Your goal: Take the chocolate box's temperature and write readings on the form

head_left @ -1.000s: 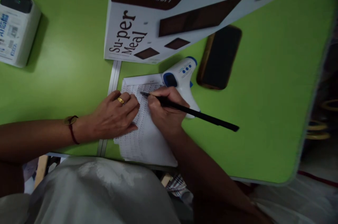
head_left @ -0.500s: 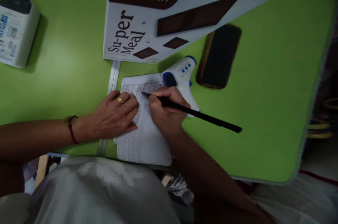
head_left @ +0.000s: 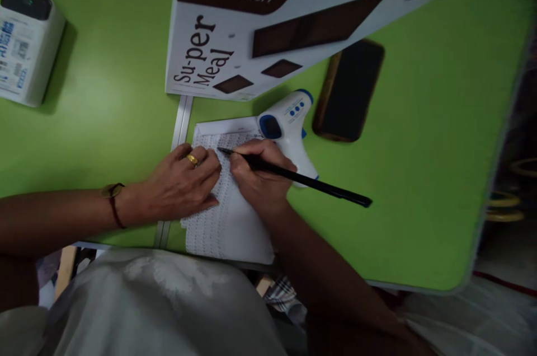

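A notepad (head_left: 247,227) covered in rows of small handwriting lies at the table's near edge. My left hand (head_left: 184,182), with a gold ring and a dark cord bracelet, rests palm down on its left side. The fingers are loosely bent, with the thumb apart, and nothing is held. My right hand (head_left: 264,177) is closed around a long black pen (head_left: 310,179), whose tip meets the written upper part of the page. Just beyond that hand, a white and blue infrared thermometer (head_left: 289,126) lies partly over the pad's top right corner.
A large white NutriMotion box (head_left: 235,26) stands behind the pad. Right of the thermometer is a dark phone (head_left: 350,90). A white power bank (head_left: 27,54) with a plugged-in cable sits at far left on the green table (head_left: 411,193). A metal seam (head_left: 182,121) crosses the tabletop.
My right hand and the pen have shifted slightly left along the page, bringing the tip closer to my left hand. My left hand stays in place.
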Tool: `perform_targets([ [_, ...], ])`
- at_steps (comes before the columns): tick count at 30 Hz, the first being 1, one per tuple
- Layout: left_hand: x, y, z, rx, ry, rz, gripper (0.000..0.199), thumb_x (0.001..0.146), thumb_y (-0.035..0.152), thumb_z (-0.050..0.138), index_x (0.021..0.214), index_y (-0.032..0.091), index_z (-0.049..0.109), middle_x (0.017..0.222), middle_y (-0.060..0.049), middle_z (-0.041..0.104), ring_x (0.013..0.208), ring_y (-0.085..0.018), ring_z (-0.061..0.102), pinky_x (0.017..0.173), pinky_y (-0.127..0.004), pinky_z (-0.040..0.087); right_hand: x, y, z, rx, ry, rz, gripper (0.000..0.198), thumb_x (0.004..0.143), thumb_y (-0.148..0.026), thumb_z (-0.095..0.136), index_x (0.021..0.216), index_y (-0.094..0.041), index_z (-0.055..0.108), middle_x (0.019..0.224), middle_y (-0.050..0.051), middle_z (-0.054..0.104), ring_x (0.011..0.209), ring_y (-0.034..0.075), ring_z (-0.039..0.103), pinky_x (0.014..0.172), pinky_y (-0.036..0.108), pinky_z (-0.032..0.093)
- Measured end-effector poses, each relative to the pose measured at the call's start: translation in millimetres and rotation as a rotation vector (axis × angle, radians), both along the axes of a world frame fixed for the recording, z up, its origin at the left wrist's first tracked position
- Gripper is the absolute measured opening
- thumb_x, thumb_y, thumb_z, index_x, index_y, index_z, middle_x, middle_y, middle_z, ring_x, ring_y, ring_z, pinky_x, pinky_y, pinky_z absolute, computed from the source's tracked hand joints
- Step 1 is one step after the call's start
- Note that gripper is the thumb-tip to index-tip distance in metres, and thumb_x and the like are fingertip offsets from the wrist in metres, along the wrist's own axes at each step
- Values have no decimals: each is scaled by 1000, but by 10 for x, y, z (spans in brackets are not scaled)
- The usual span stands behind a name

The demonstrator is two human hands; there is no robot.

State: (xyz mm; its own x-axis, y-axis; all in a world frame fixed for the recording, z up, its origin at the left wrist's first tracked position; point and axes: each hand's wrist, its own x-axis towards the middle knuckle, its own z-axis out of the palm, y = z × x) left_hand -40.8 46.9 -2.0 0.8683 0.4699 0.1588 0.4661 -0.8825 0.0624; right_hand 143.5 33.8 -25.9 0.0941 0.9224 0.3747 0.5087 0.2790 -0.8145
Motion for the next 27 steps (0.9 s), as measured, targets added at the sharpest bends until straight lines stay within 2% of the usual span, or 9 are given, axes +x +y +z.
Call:
perform_targets([
  [10,6,8,5,12,-41,0,54,92,52,63,115,3,65,118,-17,67,103,-30,61,87,-42,51,4,-13,27,-50,-20,-8,9,75,-19,60,69,-24,56,57,-7,58,52,11,53,52,25,48],
  [19,2,10,5,-17,9,-12,52,98,50,54,119,4,62,122,-19,64,107,-30,59,90,-44,49,5,-1,36,-40,-7,-28,10,74,-17,60,69,-24,56,58,-8,58,52,11,54,52,25,48],
  [27,-1,5,6,-1,-6,-6,54,96,52,57,119,3,63,121,-18,65,106,-30,59,89,-43,50,14,-4,16,-42,6,1,11,74,-15,60,70,-24,54,59,-8,57,53,11,53,53,25,48],
])
